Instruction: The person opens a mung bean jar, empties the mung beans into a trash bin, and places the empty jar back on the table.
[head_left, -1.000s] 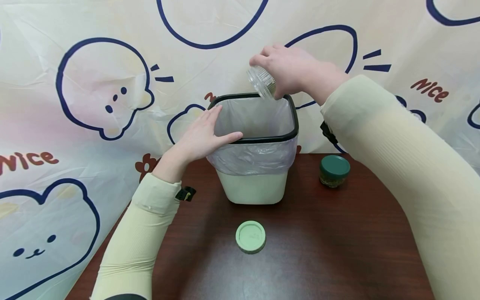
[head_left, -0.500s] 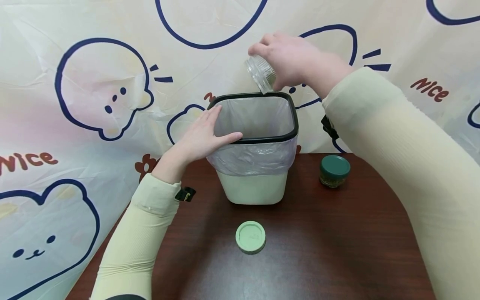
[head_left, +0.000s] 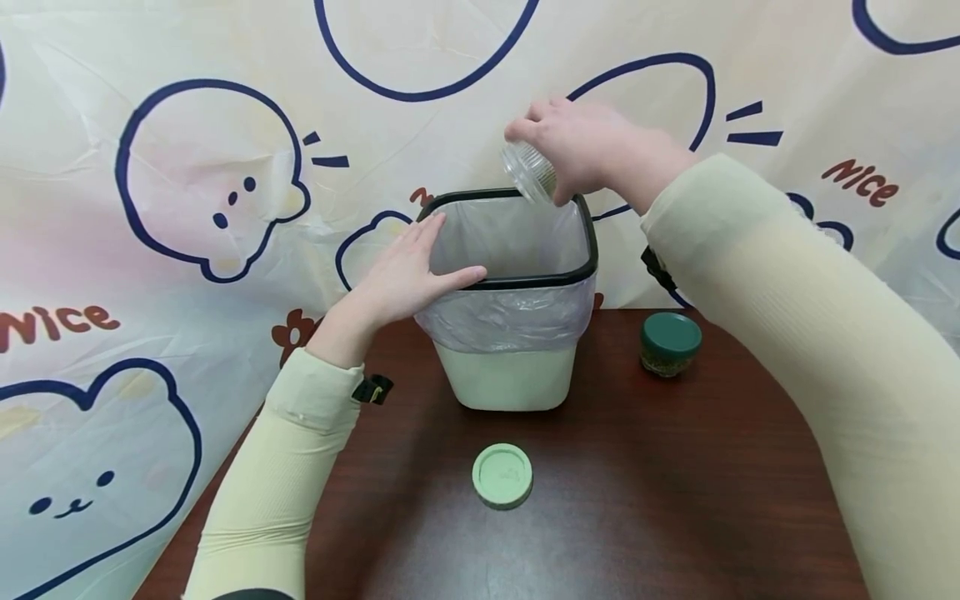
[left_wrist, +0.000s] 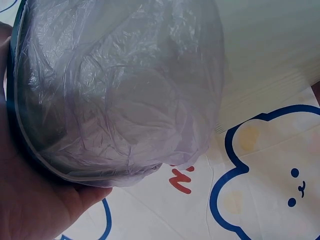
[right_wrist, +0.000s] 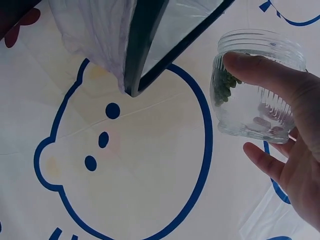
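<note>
A dark reddish-brown table (head_left: pixel 637 508) is shown, its glossy top lit by a pale reflection near the front and its near edge cut off by the frame. Behind it and along its left side is hung a pale sheet (head_left: pixel 427 42), printed with blue-outlined animals, brown flowers and the word "Nice". Near the sheet a pale green bin (head_left: pixel 510 379) is stood upright, lined with a translucent bag (head_left: pixel 502 321) that is folded out over the black rim (head_left: pixel 540 280). On the bin's near left corner the left hand (head_left: pixel 397 275) is rested, thumb and fingers spread wide. By the right hand (head_left: pixel 577 150) a clear ribbed glass jar (head_left: pixel 528 171) is gripped, tilted above the far rim with its mouth turned toward the left. A pale green lid (head_left: pixel 502 475) is placed in front of the bin, and a jar with a dark green lid (head_left: pixel 670 343) is set to the right. The bin's floor is hidden by its front wall, and the held jar is partly covered by fingers; in the right wrist view a green clump (right_wrist: pixel 226 87) is seen through its glass but cannot be identified. Both sleeves (head_left: pixel 262 483) are cut off by the frame, and in the left wrist view most of the left hand is cropped or hidden by the rim.
</note>
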